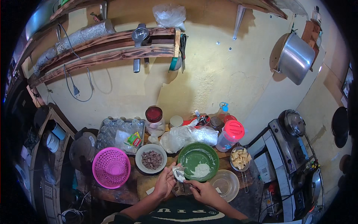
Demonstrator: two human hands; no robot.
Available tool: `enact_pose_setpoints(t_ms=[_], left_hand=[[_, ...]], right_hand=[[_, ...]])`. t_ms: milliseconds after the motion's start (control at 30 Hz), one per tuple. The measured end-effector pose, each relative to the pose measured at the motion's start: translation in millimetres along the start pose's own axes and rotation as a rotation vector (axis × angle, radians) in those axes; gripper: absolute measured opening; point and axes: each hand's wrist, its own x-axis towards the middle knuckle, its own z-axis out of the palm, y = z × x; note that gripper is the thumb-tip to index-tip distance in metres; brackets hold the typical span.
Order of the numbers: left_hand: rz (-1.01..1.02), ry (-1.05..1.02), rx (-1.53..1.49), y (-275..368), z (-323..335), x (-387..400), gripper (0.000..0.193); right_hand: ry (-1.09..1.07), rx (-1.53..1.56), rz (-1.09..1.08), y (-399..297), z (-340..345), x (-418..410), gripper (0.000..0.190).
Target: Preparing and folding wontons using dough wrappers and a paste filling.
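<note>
My left hand (166, 182) is raised with its palm turned inward, holding a small wrapper (179, 168) with white paste on it. In my right hand (202, 191) is a thin utensil, its end at the white paste (178, 176). Just beyond both hands stands a green plastic basin (214, 156) with white batter (202, 170) in it. To its left, a white bowl (138, 160) holds brown cubes (152, 160). A clear plastic bowl (236, 183) sits right of my right hand. The utensil's full shape is hard to make out.
A pink plastic basket (96, 168) stands at the left. Folded pastry pieces (240, 158) fill a strainer at the right. Behind are a tray (98, 144) of glasses, plastic bags (176, 138) and a red-lidded pitcher (230, 137). A gas stove (284, 145) stands far right.
</note>
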Motion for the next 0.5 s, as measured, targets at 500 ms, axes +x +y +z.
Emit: enact_pose_setpoints(t_ms=[500], left_hand=[[-0.157,-0.086,0.148,7,-3,3,0.040]], right_hand=[[-0.252,-0.137,-0.044,15,-37,8,0.031]])
